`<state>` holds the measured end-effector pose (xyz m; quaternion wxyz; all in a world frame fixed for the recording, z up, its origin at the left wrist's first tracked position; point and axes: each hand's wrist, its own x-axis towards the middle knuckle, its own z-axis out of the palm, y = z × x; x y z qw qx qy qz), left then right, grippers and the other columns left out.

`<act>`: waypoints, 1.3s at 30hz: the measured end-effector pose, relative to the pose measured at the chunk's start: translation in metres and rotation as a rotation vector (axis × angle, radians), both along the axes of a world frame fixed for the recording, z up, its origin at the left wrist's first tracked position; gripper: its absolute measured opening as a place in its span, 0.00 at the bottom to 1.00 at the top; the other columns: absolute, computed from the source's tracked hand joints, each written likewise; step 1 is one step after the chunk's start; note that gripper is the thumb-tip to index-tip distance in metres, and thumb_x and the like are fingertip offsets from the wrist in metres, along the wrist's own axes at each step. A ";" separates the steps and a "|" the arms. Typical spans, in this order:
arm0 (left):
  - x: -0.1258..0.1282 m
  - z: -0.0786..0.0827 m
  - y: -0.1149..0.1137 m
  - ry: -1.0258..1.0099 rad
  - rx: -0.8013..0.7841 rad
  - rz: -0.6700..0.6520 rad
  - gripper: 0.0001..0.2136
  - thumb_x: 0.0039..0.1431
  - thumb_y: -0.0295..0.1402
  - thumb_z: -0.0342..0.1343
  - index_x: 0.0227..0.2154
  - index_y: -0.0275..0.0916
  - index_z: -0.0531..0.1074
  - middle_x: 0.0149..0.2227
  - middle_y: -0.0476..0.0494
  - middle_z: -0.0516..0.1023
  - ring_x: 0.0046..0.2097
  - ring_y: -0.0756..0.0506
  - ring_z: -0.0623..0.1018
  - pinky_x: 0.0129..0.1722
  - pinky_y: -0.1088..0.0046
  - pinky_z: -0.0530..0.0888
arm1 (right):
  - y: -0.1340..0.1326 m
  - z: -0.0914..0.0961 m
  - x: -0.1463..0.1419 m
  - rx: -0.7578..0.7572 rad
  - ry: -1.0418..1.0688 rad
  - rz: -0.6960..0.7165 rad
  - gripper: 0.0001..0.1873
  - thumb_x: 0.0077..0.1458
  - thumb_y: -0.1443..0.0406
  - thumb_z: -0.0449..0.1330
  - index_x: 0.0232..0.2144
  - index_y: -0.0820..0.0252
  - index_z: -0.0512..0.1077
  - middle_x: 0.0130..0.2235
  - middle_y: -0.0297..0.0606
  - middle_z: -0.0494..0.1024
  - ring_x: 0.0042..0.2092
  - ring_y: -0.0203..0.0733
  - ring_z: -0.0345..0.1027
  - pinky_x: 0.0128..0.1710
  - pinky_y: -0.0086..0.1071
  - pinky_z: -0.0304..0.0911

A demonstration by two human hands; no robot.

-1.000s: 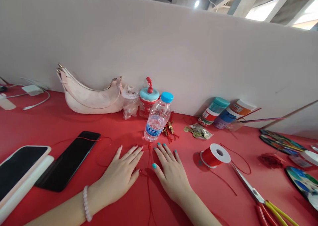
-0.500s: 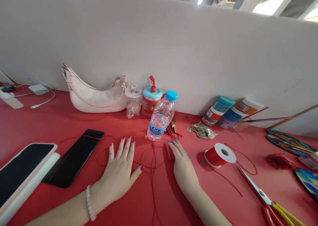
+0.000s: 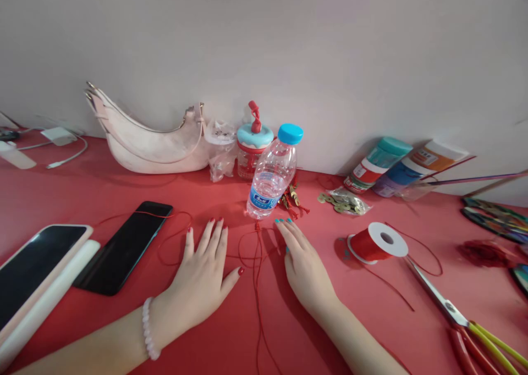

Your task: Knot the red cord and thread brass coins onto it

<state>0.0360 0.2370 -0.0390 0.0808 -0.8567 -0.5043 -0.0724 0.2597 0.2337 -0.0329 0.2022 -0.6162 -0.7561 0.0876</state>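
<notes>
My left hand (image 3: pixel 203 281), with red nails and a pale bead bracelet (image 3: pixel 149 329) at the wrist, lies flat with its fingers spread. My right hand (image 3: pixel 308 273), with green-blue nails, rests palm down, fingers stretched out and close together. Between the two hands a red cord (image 3: pixel 258 287) runs along the table, looped and knotted near the base of a water bottle (image 3: pixel 271 177). Neither hand holds anything. The bottle has a blue cap and stands just beyond the fingertips. A loose loop of cord passes near my left fingers and across a black phone (image 3: pixel 126 248).
On the red table (image 3: pixel 231 342) at right are a red cord spool (image 3: pixel 377 242), scissors (image 3: pixel 451 309) and a bag of brass coins (image 3: pixel 346 202). Paint jars (image 3: pixel 377 166) stand against the wall (image 3: pixel 313 61). At left are a white handbag (image 3: pixel 157 149) and another phone (image 3: pixel 39 276).
The view has tilted down, so the table's things sit higher in the picture and the ceiling is out of sight. Both hands stay flat in place on the table.
</notes>
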 end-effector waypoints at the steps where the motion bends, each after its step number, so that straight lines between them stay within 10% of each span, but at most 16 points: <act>1: 0.000 0.003 0.000 0.005 -0.006 -0.014 0.30 0.62 0.46 0.36 0.61 0.29 0.51 0.63 0.29 0.53 0.63 0.31 0.51 0.56 0.39 0.50 | -0.001 0.001 -0.001 -0.006 -0.014 0.019 0.32 0.55 0.72 0.42 0.62 0.58 0.50 0.61 0.42 0.58 0.63 0.44 0.48 0.58 0.45 0.54; 6: 0.001 0.014 0.001 0.038 -0.088 -0.192 0.27 0.64 0.43 0.34 0.62 0.36 0.49 0.64 0.38 0.52 0.64 0.36 0.50 0.58 0.44 0.49 | -0.006 0.001 -0.007 -0.025 -0.136 0.049 0.34 0.60 0.55 0.43 0.64 0.64 0.40 0.63 0.48 0.53 0.64 0.49 0.43 0.59 0.50 0.50; 12: 0.002 0.008 -0.002 0.045 -0.063 -0.028 0.29 0.63 0.43 0.33 0.60 0.27 0.51 0.62 0.28 0.53 0.63 0.32 0.51 0.57 0.40 0.46 | -0.008 -0.008 -0.009 -0.027 -0.227 -0.056 0.41 0.59 0.47 0.37 0.62 0.74 0.47 0.62 0.57 0.52 0.64 0.56 0.41 0.59 0.52 0.46; 21: 0.003 0.011 -0.002 0.037 -0.109 -0.121 0.26 0.63 0.40 0.32 0.62 0.35 0.49 0.64 0.38 0.52 0.65 0.35 0.47 0.58 0.43 0.45 | -0.010 -0.001 -0.009 -0.047 -0.261 0.014 0.39 0.60 0.47 0.34 0.62 0.72 0.47 0.63 0.53 0.51 0.65 0.53 0.39 0.60 0.52 0.44; 28: 0.004 0.010 -0.003 0.023 -0.066 0.051 0.32 0.61 0.45 0.33 0.62 0.25 0.45 0.63 0.26 0.49 0.64 0.31 0.46 0.57 0.39 0.43 | -0.011 -0.005 -0.009 -0.033 -0.246 -0.068 0.41 0.59 0.47 0.36 0.63 0.72 0.43 0.63 0.56 0.50 0.64 0.57 0.39 0.59 0.54 0.43; 34: 0.004 0.012 -0.001 0.009 -0.144 -0.203 0.24 0.63 0.36 0.34 0.61 0.36 0.51 0.64 0.40 0.53 0.65 0.37 0.46 0.59 0.50 0.51 | -0.011 0.002 -0.010 -0.059 -0.234 0.072 0.36 0.60 0.50 0.37 0.63 0.66 0.44 0.64 0.48 0.50 0.65 0.51 0.38 0.60 0.51 0.44; 39: 0.002 0.009 -0.002 0.016 -0.114 -0.019 0.30 0.62 0.42 0.34 0.61 0.26 0.48 0.63 0.29 0.51 0.64 0.33 0.47 0.59 0.45 0.47 | -0.011 0.000 -0.011 -0.067 -0.271 0.024 0.39 0.60 0.48 0.37 0.62 0.73 0.46 0.63 0.55 0.50 0.65 0.54 0.39 0.60 0.52 0.43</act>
